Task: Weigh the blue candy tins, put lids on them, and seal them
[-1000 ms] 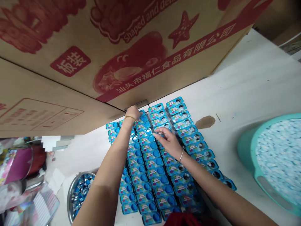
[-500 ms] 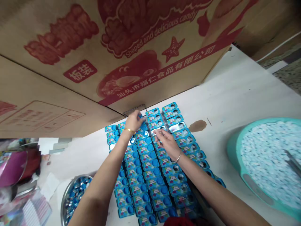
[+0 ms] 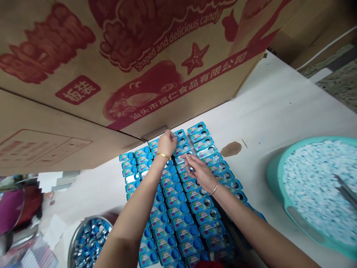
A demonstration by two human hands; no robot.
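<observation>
Well, the left hand (image 3: 167,144) sits at the far end of the rows of blue rectangular tins (image 3: 176,201), its fingers curled down and bunched over the top tins, just beside the lower edge of a cardboard candy carton (image 3: 111,63). Whether those fingers have hold of a tin, I can't tell. A gold bangle (image 3: 163,155) circles that wrist.

The right hand (image 3: 198,174) reaches in from the lower right, fingers partly spread and angled down among the tins a little below the left hand. A small blue piece shows by the fingertips, but whether they grip it is unclear. This wrist wears a thin silver bangle (image 3: 214,190).

The tins lie flat in close rows across the middle of the white tabletop (image 3: 279,111), some showing round blue dots and others small photos. A steel bowl (image 3: 88,238) of blue tin parts stands near the tabletop's lower left edge. A teal plastic basin (image 3: 279,186) heaped with pale blue candies (image 3: 315,186) sits at the right edge, with metal tongs (image 3: 346,190) resting in it. A brown stain (image 3: 231,149) marks the tabletop just right of the tins.
</observation>
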